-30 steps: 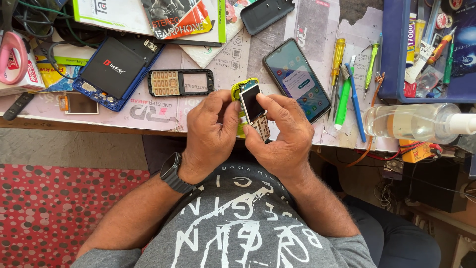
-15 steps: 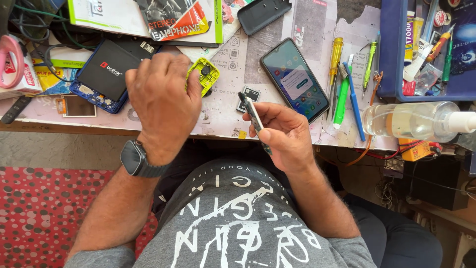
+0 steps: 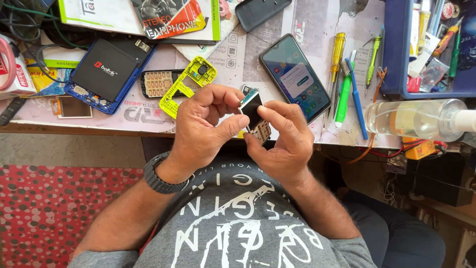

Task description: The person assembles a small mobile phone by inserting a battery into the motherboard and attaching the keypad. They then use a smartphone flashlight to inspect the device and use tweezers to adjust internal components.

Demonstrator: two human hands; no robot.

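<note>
Both hands hold a small phone circuit board with its dark display (image 3: 253,115) over the near edge of the workbench. My left hand (image 3: 204,126) pinches the board's upper left corner with thumb and fingers. My right hand (image 3: 281,141) grips its lower right side, where the gold keypad contacts show. A yellow phone frame (image 3: 187,84) lies on the bench just beyond my left hand, beside a black keypad panel (image 3: 157,83). A dark watch sits on my left wrist.
A smartphone with a lit screen (image 3: 295,77) lies right of the hands. Screwdrivers, a green pen and a blue tool (image 3: 347,79) lie beside it. A clear spray bottle (image 3: 416,118), a blue tray (image 3: 396,49), a black battery on a blue phone body (image 3: 106,69) and printed boxes crowd the bench.
My left hand set the yellow frame down on the bench and came back to the board. Both hands now hold the board, which only my right hand held half a second ago.
</note>
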